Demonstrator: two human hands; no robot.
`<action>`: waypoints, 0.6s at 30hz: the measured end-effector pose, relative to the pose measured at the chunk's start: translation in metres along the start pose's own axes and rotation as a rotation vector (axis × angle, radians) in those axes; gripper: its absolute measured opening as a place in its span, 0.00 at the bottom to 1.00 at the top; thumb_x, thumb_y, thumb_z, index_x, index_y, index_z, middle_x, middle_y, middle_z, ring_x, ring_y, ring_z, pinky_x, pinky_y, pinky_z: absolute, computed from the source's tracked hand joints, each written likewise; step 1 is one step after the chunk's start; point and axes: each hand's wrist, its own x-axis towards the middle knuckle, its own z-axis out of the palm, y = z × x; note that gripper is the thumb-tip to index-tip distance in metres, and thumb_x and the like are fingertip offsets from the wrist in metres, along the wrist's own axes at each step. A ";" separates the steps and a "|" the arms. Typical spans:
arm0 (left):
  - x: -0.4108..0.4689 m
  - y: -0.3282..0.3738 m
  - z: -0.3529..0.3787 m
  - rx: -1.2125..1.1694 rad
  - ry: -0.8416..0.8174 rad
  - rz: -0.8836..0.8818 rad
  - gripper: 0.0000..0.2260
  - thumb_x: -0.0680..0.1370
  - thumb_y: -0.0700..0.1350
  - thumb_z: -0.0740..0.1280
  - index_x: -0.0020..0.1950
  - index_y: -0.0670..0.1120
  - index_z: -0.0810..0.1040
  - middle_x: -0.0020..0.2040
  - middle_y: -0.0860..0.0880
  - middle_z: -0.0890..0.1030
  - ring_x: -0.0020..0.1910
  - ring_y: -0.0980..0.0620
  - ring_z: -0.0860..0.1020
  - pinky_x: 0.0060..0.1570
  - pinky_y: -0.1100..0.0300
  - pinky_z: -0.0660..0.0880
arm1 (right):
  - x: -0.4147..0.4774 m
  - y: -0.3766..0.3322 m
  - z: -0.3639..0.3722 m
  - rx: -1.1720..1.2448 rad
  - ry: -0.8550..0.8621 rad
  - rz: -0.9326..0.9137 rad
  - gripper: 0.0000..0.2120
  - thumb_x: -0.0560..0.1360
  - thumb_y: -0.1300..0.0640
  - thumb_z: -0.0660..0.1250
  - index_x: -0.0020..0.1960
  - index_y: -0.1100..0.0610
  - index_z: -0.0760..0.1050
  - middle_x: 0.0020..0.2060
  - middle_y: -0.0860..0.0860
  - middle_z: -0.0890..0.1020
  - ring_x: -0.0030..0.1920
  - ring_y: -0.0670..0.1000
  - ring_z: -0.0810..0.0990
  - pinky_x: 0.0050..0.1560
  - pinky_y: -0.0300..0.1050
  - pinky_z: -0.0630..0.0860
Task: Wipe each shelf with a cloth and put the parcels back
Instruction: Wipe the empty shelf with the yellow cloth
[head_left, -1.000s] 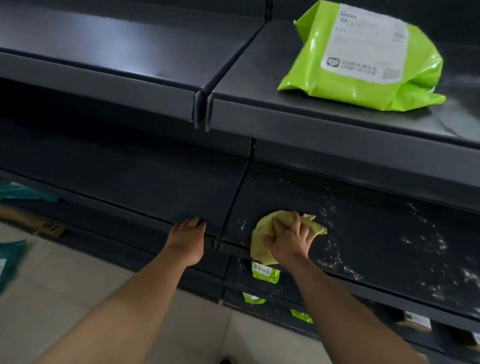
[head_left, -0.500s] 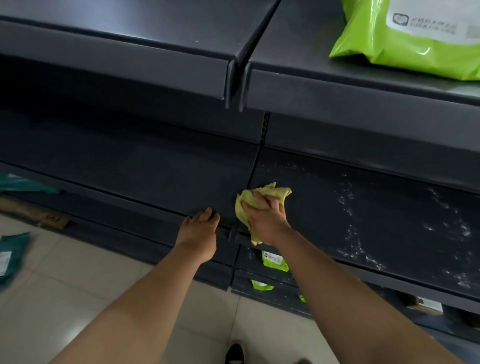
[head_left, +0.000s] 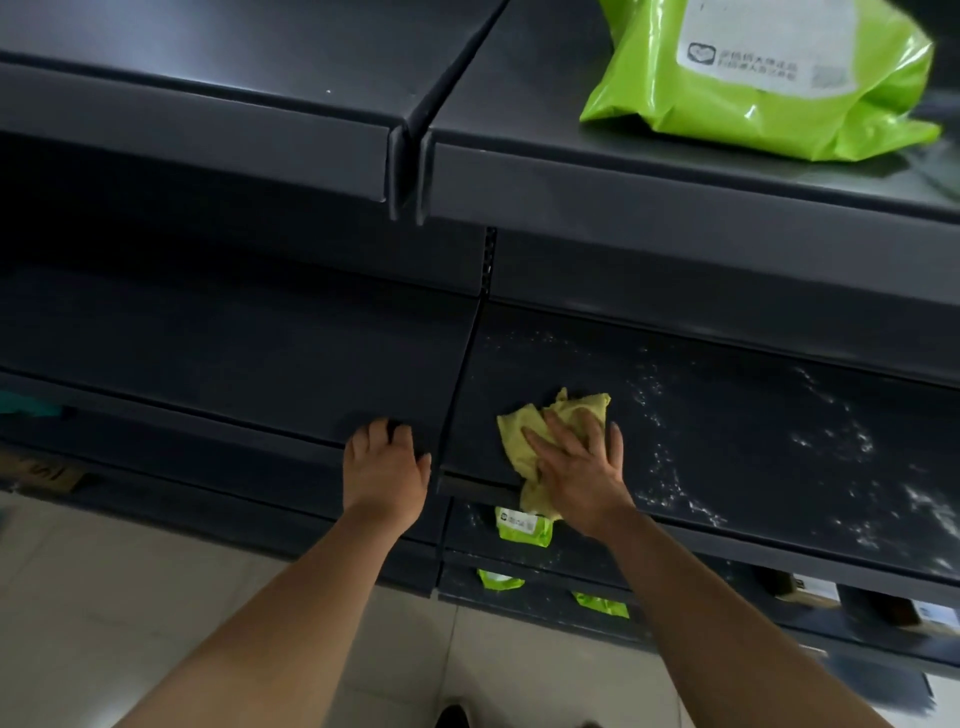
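A crumpled yellow cloth (head_left: 519, 436) lies on the dark middle shelf (head_left: 753, 447) near its left front corner. My right hand (head_left: 576, 467) presses flat on the cloth with straight, spread fingers. White dust speckles the shelf to the right of the cloth. My left hand (head_left: 387, 470) grips the front lip of the neighbouring left shelf (head_left: 234, 364), fingers curled over its edge. A bright green parcel (head_left: 769, 78) with a white label rests on the upper right shelf (head_left: 675, 176).
Small green parcels (head_left: 522, 527) sit on the lower shelves below the cloth, with boxes (head_left: 810, 592) at the lower right. A brown flat parcel (head_left: 47, 473) and a teal one (head_left: 31, 405) lie at the far left. Light tiled floor (head_left: 104, 597) is beneath.
My right hand has slid the cloth to the right along the shelf front and flattened on it. My left hand stayed on the left shelf's lip.
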 end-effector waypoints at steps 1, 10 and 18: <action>0.002 0.003 0.002 -0.005 -0.012 0.001 0.24 0.81 0.56 0.55 0.74 0.46 0.62 0.74 0.44 0.59 0.73 0.42 0.57 0.74 0.49 0.54 | 0.003 0.005 -0.001 0.011 -0.004 0.040 0.24 0.82 0.48 0.50 0.77 0.38 0.50 0.77 0.41 0.45 0.76 0.59 0.40 0.72 0.64 0.35; 0.035 0.023 0.015 -0.064 -0.061 0.051 0.27 0.83 0.53 0.49 0.79 0.47 0.43 0.79 0.45 0.46 0.78 0.46 0.46 0.76 0.50 0.47 | 0.051 -0.012 -0.012 0.162 0.097 -0.163 0.28 0.78 0.62 0.60 0.74 0.42 0.62 0.76 0.50 0.55 0.75 0.57 0.55 0.76 0.50 0.53; 0.041 0.024 0.021 0.027 -0.026 0.056 0.25 0.83 0.54 0.46 0.79 0.49 0.47 0.78 0.46 0.49 0.77 0.46 0.49 0.75 0.50 0.50 | 0.112 -0.021 -0.020 0.077 0.031 -0.219 0.32 0.77 0.58 0.64 0.76 0.40 0.57 0.77 0.49 0.51 0.76 0.57 0.51 0.77 0.51 0.48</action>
